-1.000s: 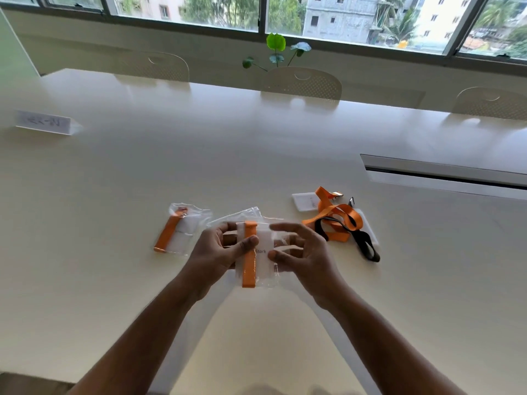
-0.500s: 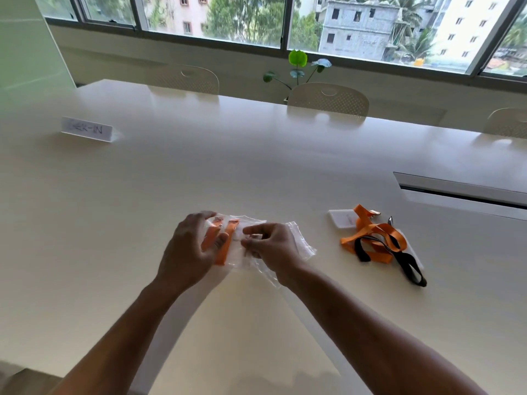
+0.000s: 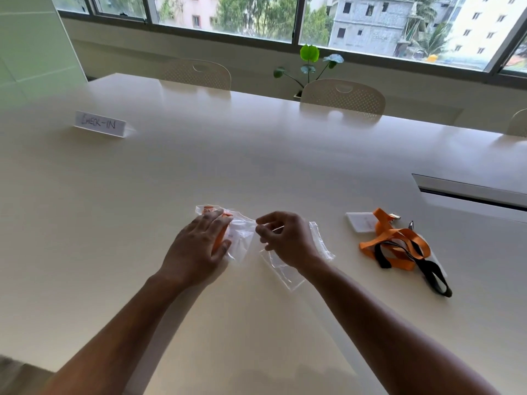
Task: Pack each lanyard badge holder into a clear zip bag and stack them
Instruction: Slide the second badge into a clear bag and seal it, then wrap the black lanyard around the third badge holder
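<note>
On the cream table, my left hand lies flat with straight fingers on the packed zip bags; orange straps show through the plastic under my fingers. My right hand hovers just right of them, fingers loosely curled, holding nothing I can make out. Empty clear zip bags lie under my right hand and wrist. Further right lies a loose tangle: an orange lanyard, a black lanyard and a white badge holder.
A folded "CHECK-IN" sign stands at the far left. A long cable slot is set into the table at the right. Chairs and a small plant line the far edge below the windows.
The bag with the orange lanyard went from both hands down onto the other packed bag at the left. My left hand now presses it flat; my right hand has let go and drawn right.
</note>
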`<action>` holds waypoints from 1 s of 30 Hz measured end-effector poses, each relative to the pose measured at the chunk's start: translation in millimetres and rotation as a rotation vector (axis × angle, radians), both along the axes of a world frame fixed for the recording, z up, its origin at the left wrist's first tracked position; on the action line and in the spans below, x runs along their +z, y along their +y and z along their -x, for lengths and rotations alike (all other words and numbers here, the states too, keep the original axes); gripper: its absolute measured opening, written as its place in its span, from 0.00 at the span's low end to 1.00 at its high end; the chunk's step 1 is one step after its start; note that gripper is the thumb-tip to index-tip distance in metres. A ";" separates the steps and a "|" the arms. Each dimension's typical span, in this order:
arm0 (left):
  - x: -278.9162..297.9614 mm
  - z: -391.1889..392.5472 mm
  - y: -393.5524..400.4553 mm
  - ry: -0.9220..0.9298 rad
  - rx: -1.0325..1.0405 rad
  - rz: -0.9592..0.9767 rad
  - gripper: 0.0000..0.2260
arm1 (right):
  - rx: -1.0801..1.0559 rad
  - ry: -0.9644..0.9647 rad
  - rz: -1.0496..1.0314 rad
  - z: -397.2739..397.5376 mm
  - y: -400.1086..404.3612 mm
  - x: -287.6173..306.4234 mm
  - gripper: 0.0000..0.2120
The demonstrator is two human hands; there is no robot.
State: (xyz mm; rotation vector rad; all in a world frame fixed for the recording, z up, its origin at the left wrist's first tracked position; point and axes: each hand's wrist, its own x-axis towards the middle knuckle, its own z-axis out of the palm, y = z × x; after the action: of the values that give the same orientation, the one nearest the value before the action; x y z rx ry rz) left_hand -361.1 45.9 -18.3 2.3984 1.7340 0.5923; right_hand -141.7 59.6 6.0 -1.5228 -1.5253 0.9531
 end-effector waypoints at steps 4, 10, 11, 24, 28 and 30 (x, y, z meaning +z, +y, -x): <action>5.8 6.1 8.8 0.020 0.015 0.034 0.26 | -0.047 -0.283 -0.188 -18.7 -3.8 0.3 0.03; 6.0 -20.2 4.4 -0.049 0.048 -0.005 0.22 | 0.163 -0.795 -0.249 -42.5 -22.9 -6.4 0.18; 6.3 -29.0 1.6 -0.075 0.030 -0.007 0.22 | 0.186 -0.783 -0.261 -46.7 -26.7 -8.7 0.19; 5.2 -156.2 -24.4 -0.204 -0.180 0.117 0.25 | 0.007 -0.540 -0.466 -136.1 -63.4 -12.4 0.09; 13.3 -206.4 -27.2 -0.218 -0.214 0.098 0.24 | -0.342 -0.528 -0.432 -192.6 -66.6 -6.6 0.07; 16.0 -235.0 -30.4 -0.217 -0.217 0.096 0.24 | -0.470 -0.541 -0.406 -224.3 -66.3 -3.2 0.09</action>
State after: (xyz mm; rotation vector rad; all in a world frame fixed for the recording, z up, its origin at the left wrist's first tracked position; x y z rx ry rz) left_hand -126.1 15.5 -2.3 2.3168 1.3642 0.6919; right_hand 82.5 -6.6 2.8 -1.7904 -1.4849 -0.0499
